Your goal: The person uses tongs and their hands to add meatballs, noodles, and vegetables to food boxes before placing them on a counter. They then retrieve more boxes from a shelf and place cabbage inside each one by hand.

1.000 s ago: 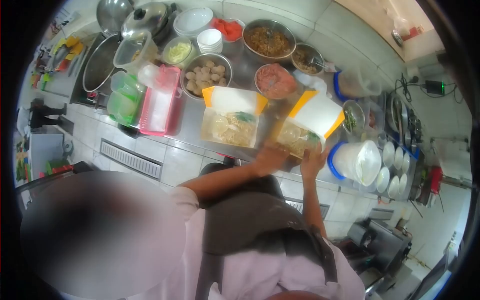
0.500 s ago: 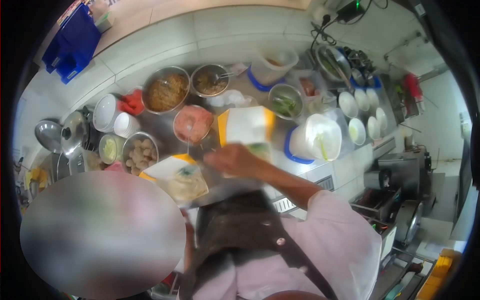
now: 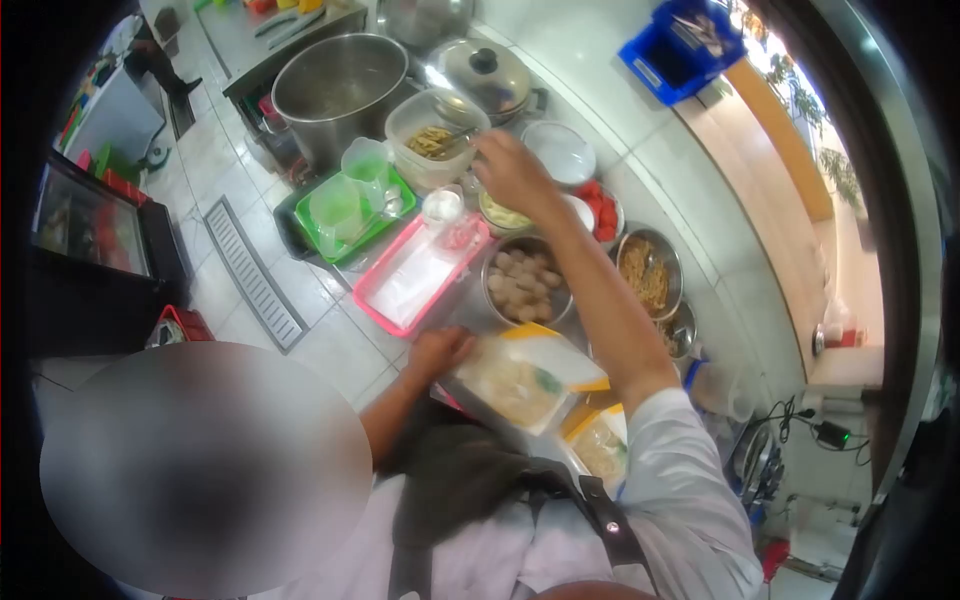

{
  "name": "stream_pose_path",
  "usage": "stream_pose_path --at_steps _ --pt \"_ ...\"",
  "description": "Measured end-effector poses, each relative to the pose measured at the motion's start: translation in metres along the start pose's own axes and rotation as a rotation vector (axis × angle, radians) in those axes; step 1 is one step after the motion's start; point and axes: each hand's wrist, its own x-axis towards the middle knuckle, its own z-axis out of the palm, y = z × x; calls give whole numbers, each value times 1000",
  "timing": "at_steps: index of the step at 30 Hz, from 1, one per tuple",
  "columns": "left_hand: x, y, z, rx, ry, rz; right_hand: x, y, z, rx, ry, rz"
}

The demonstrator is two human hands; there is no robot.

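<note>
My right hand (image 3: 512, 172) reaches over to a white plastic tub (image 3: 408, 125) with chopped yellow-green food (image 3: 432, 142) in it. Its fingers are closed on the handle of a spoon (image 3: 458, 142) that dips into the tub. My left hand (image 3: 440, 352) is curled, its fingertips right at the near corner of an open takeaway box (image 3: 515, 388); what the fingers hold, if anything, I cannot tell. Noodle-like pale food and a bit of green fill that box. A second takeaway box (image 3: 600, 450) with similar food sits beside it, partly behind my right arm.
A bowl of round balls (image 3: 522, 280), a pink-rimmed tray (image 3: 410, 285) and a green tray (image 3: 335, 225) with plastic jugs lie around. Behind stand a large pot (image 3: 340, 95) and a lidded pot (image 3: 485, 75). Another bowl of food (image 3: 648, 275) is beyond my right forearm.
The view has swung left along the counter. My right hand has moved from beside the takeaway boxes to the tub's spoon. My left hand has come into clear view by the box.
</note>
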Motion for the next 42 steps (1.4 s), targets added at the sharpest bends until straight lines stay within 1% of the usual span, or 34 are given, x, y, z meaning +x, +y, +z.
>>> stream_pose_path --at_steps 2,3,5,6,8,11,12,13,14,15,17,18,20,21,22,23,24,26,27,29,30,32,35,36,37,38,40,42 --pt "-1 -5 4 5 -3 10 49 13 28 -181 -183 86" --pt "0 -7 6 26 0 36 67 17 40 -178 -198 83" --pt "0 -7 7 14 4 26 99 16 52 -420 -590 210" --pt "0 -7 7 7 6 26 107 12 55 -426 -589 217" --pt "3 -13 7 -9 -16 55 118 3 49 -582 -804 121" --pt "0 -17 14 -42 -45 51 120 2 27 -544 -852 167" --pt "-1 -19 16 -41 -2 84 119 2 21 -545 -860 180" --pt "-1 -20 17 -38 41 119 117 3 16 -536 -837 136" --pt "-1 -21 18 -44 28 127 115 7 12 -527 -809 95" --pt "-1 -21 18 -38 33 133 113 11 12 -528 -808 114" --pt "-1 -19 15 -34 26 151 114 18 16 -400 -755 180" --pt "0 -18 13 -24 26 163 117 21 18 -403 -749 191" --pt "1 -17 11 -9 26 169 122 24 25 -414 -447 271" --pt "2 -17 10 -17 -20 135 127 27 29 -408 -445 270" --pt "1 -16 9 -26 -68 99 132 34 34 -410 -422 226" --pt "0 -16 9 -20 -74 96 134 40 41 -412 -398 184" --pt "0 -15 9 -32 -64 98 134 43 49 -406 -394 187" --pt "1 -17 10 -38 -58 104 136 45 64 -483 -768 224" --pt "1 -19 11 -31 -48 126 139 45 71 -481 -762 224" --pt "1 -19 11 -24 -48 143 141 44 84 -584 -738 100" --pt "2 -21 12 -29 -53 147 141 45 90 -574 -744 111" --pt "1 -20 10 -43 -84 150 142 38 85 -607 -898 150" --pt "4 -12 5 -94 -79 111 158 29 55 -573 -981 258" --pt "5 -9 0 -87 -101 80 160 25 43 -537 -951 302" --pt "6 -7 -3 -75 -119 47 155 28 37 -540 -954 298" --pt "8 -8 -1 -72 -107 43 153 30 30 -553 -914 259" --pt "6 -14 5 -82 -55 129 150 29 18 -565 -863 211" --pt "4 -18 6 -76 -59 135 144 21 9 -577 -749 223"
